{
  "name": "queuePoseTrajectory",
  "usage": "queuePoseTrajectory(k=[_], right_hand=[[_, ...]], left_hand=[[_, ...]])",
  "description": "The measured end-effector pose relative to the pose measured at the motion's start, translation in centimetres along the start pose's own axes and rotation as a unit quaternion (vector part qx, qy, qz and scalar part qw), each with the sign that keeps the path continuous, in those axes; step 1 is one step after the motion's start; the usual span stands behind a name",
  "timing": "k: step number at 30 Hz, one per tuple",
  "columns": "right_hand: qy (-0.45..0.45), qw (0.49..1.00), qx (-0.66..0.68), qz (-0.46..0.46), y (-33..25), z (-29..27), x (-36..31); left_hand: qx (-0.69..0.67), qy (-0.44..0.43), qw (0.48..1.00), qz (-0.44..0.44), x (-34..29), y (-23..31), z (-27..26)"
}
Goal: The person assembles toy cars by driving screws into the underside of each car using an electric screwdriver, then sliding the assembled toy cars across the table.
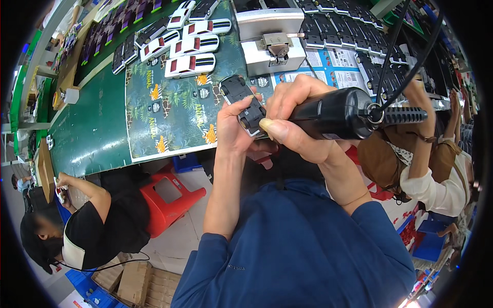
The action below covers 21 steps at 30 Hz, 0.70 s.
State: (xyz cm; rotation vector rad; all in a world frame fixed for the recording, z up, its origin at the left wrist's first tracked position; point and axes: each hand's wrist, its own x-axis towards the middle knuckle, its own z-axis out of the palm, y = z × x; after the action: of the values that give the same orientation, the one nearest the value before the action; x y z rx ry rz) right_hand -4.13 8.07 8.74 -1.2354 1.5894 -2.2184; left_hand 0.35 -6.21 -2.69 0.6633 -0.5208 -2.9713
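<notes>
My left hand (pixel 231 126) holds a toy car (pixel 238 91) upside down, its black underside and wheels facing up. Wrapped round a black electric screwdriver (pixel 328 115) is my right hand (pixel 295 136), close beside the car. The tool lies nearly level, with a metal ring and a cord at its rear end; its tip is hidden by my fingers, so I cannot tell whether it touches the car. Several white toy cars (pixel 192 65) with dark stripes stand on the table left of my hands. Just beyond my hands sits a metal box-shaped device (pixel 272 38).
Rows of overturned toy cars (pixel 336 28) fill the far right of the table. A printed jungle-pattern sheet (pixel 177 115) covers part of the green tabletop (pixel 97 136). Black cords (pixel 418 64) hang at the right. Co-workers sit left and right; a red stool (pixel 169 197) stands at left.
</notes>
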Motion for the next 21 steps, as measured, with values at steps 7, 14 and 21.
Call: queuePoseTrajectory(k=[7,14,21], right_hand=[[0.011,0.997,0.074,0.009,0.5,-0.4,-0.3],[0.055,0.993,0.106,0.007,-2.2,-1.7,-0.4],[0.078,0.987,0.118,-0.076,-3.0,-5.5,-1.2]], left_hand=[[-0.025,-0.014,1.000,-0.012,0.3,0.0,0.6],[0.023,-0.066,0.997,0.044,-0.6,0.9,2.5],[0.801,-0.173,0.371,0.436,0.4,6.2,2.5]])
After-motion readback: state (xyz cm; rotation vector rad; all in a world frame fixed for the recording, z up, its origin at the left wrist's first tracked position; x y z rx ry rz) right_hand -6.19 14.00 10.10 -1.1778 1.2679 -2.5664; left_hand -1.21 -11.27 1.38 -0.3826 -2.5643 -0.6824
